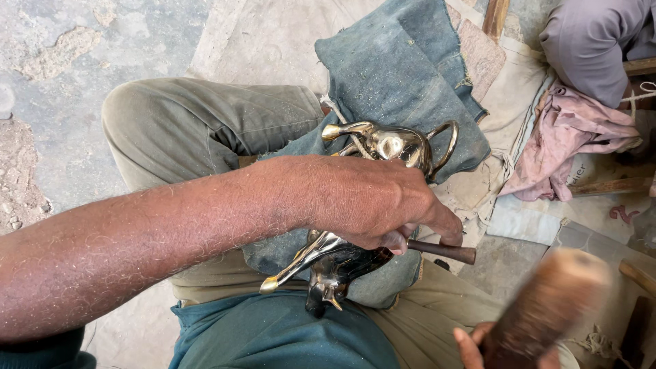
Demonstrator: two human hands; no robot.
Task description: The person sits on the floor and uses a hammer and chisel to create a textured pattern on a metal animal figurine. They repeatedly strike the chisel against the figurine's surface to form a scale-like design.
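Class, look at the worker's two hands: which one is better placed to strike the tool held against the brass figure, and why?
The right hand. It grips a wooden mallet, blurred and clear of the work, while the left hand is occupied pinning a wooden-handled tool against the brass figure on the lap.

We see a polished brass animal figurine (pixel 355 205) lying across a blue-grey cloth on the lap, curled tail at the far end, legs toward us. A dark chisel-like tool (pixel 443 251) rests against it; a blurred wooden mallet (pixel 547 307) hangs nearby.
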